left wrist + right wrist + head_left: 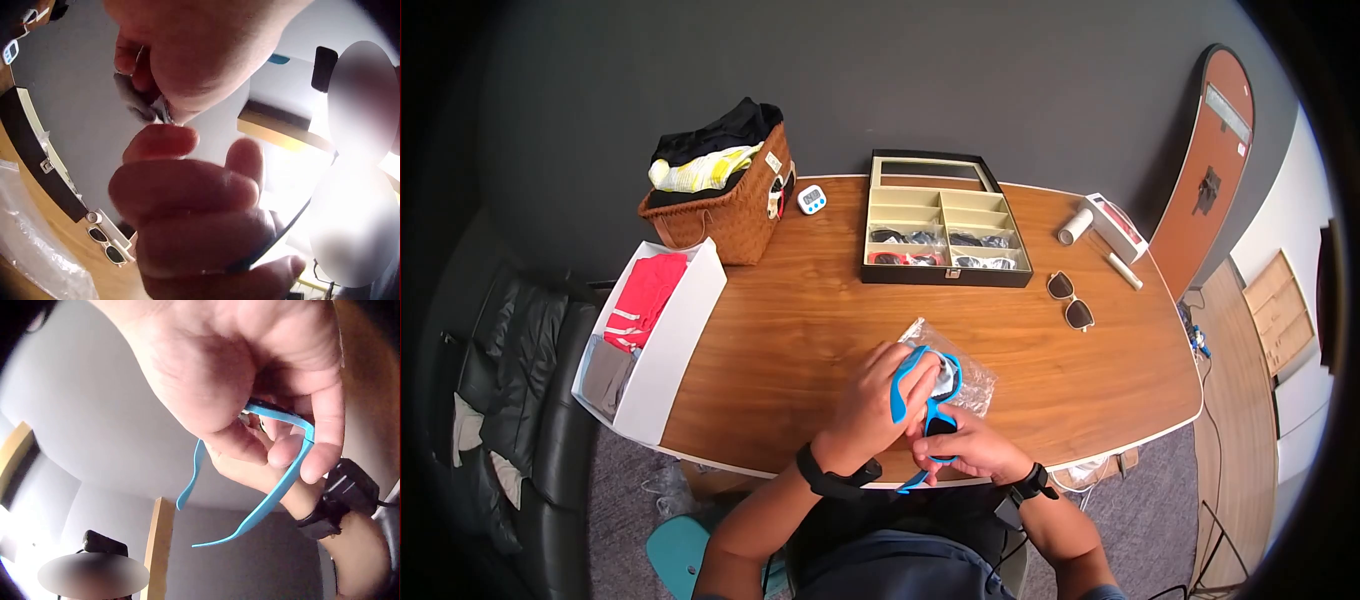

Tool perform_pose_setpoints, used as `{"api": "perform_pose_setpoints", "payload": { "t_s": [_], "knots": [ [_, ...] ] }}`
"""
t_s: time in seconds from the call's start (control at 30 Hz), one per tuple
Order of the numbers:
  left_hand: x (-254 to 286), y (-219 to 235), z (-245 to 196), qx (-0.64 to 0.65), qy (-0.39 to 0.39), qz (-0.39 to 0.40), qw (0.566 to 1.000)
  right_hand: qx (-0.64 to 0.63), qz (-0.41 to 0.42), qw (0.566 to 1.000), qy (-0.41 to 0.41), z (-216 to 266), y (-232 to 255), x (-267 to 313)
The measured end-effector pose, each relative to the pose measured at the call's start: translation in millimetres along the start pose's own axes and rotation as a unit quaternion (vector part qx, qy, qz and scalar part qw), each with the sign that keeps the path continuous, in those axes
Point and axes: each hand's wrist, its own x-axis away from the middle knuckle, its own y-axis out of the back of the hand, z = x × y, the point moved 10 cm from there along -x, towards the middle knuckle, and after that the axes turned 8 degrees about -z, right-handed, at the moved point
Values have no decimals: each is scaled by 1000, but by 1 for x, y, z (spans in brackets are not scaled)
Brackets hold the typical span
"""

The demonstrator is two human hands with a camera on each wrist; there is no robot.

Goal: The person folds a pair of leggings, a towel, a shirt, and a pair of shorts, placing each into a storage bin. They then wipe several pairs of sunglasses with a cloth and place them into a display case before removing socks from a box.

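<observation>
Over the near table edge, both hands hold a pair of blue sunglasses (927, 392). My left hand (878, 395) curls round the front of the frame, and in the left wrist view its fingertips (164, 103) pinch a small grey bit that I cannot identify. My right hand (970, 452) grips the frame from below. In the right wrist view its thumb and fingers (294, 447) pinch the blue frame (275, 487) at the hinge, with both temples hanging free. A crumpled clear plastic bag (978, 388) lies on the table under the glasses.
An open black sunglasses case (945, 225) with several pairs stands mid-table. White-framed sunglasses (1070, 300) lie to its right, beyond them a white tube (1075, 225) and a box (1122, 228). On the left are a wicker basket (730, 215) of clothes, a timer (811, 199) and a white box (670, 340).
</observation>
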Motion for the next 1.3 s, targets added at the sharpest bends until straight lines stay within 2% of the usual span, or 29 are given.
{"api": "perform_pose_setpoints", "payload": {
  "t_s": [0.07, 0.1, 0.13, 0.2, 0.23, 0.27, 0.33, 0.37, 0.4, 0.47, 0.5, 0.57, 0.6, 0.67, 0.73, 0.8, 0.87, 0.9, 0.93, 1.03, 1.1, 1.13, 1.2, 1.27, 1.3],
  "knots": [
    [11, -10, 11, 53, 66, 11, 996, -43, -2, 999, -14, -3, 5, -2],
    [21, -22, 15, 116, 150, 73, 979, -39, -14, 999, 19, 0, 10, -1],
    [22, -23, 16, 116, 151, 74, 979, -40, -15, 999, 19, -1, 14, -2],
    [22, -32, -7, 118, 32, 131, 984, -90, -45, 993, 66, 10, 28, -4],
    [30, -43, -16, 87, -13, 221, 971, -83, -84, 991, 54, 13, 35, -5],
    [31, -42, -14, 87, -13, 222, 971, -84, -84, 991, 54, 20, 30, -3],
    [35, -44, -17, 101, -39, 236, 966, 3, -137, 990, 17, 21, 28, 1],
    [40, -48, -16, 125, -34, 285, 950, 4, -145, 988, 59, 20, 32, -8],
    [41, -47, -14, 125, -33, 285, 950, 4, -145, 988, 58, 19, 35, -6],
    [42, -45, -15, 146, -45, 282, 947, 146, -159, 976, 22, 20, 40, -2],
    [39, -42, -13, 146, -45, 282, 947, 145, -159, 976, 23, 17, 44, -5],
    [22, -24, 9, 76, -6, 236, 969, -8, -136, 988, 72, 16, 52, -10],
    [16, -9, 24, 84, 28, 177, 980, -17, -152, 986, 72, 20, 60, -8],
    [18, 4, 63, 14, 95, 182, 979, -52, -168, 980, 97, 25, 70, -5],
    [30, 11, 86, -37, 103, 168, 980, -74, -163, 979, 95, 19, 76, -6],
    [28, 17, 83, -86, 110, 155, 978, -98, -159, 978, 93, 17, 77, -7],
    [35, 1, 52, 63, 131, 217, 965, -113, -133, 981, 83, 11, 69, -9],
    [43, -14, 38, 135, 158, 282, 937, -114, -134, 981, 80, 6, 67, -9],
    [46, -23, 24, 198, 153, 296, 922, -112, -127, 983, 67, 1, 62, -11],
    [48, -34, 23, 179, 141, 277, 933, -74, -95, 992, 42, -4, 44, -11],
    [61, -45, 44, 159, 267, 313, 897, -26, -52, 998, 31, -8, 28, -4],
    [60, -46, 43, 160, 265, 314, 897, -27, -53, 998, 32, -10, 32, -3],
    [54, -39, 42, 216, 287, 257, 897, -63, -56, 996, 13, -18, 42, -1],
    [66, -38, 75, 302, 382, 194, 852, -69, -74, 995, 21, -14, 45, 3],
    [63, -35, 80, 356, 386, 162, 835, -74, -50, 996, 26, -12, 40, 5]
  ]
}}
